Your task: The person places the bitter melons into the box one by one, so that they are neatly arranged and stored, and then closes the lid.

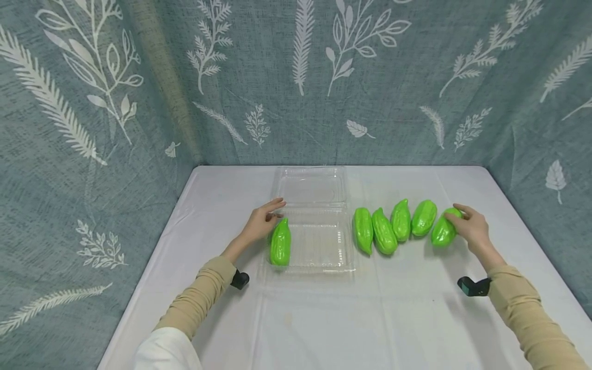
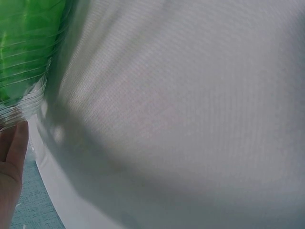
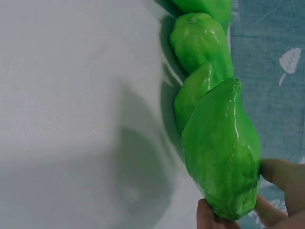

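Observation:
A glossy green gourd-like fruit (image 3: 221,148) is pinched between the thumb and fingers of my right hand (image 1: 474,228); its tapered tip points away from the palm in the right wrist view, its shadow apart from it. My left hand (image 1: 261,223) is at the left side of a clear plastic clamshell box (image 1: 319,268), fingers mostly straight, fingertips touching its wall (image 2: 28,102). Inside the box, along its left side, one green fruit (image 1: 280,246) lies lengthwise. The box's lid (image 1: 311,187) is folded back, away from me.
Several more green fruits (image 1: 401,221) lie in a slanting row between the box and my right hand. White cloth covers the table (image 1: 324,329). A blue-green patterned curtain (image 1: 287,118) stands behind and at both sides.

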### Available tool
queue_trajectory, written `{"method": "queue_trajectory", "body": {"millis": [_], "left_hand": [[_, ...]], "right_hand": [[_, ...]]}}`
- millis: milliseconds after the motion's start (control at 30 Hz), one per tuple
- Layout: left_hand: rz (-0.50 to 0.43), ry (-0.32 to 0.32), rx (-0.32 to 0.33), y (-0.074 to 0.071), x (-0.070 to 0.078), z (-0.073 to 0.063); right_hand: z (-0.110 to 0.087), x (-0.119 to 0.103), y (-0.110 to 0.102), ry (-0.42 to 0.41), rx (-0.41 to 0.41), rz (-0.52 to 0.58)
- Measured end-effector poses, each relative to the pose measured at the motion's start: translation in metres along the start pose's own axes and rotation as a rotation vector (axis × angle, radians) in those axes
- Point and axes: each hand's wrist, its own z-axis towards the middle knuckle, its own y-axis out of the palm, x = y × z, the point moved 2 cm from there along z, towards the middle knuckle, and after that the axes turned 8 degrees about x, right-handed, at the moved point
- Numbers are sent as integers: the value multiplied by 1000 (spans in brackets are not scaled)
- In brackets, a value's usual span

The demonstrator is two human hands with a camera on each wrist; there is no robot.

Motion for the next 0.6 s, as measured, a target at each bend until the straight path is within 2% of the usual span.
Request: {"method": "queue_trajectory", "body": {"millis": [600], "left_hand": [[-5, 21, -17, -3, -5, 8]], "right_hand": [[3, -9, -2, -50, 89, 0]]}}
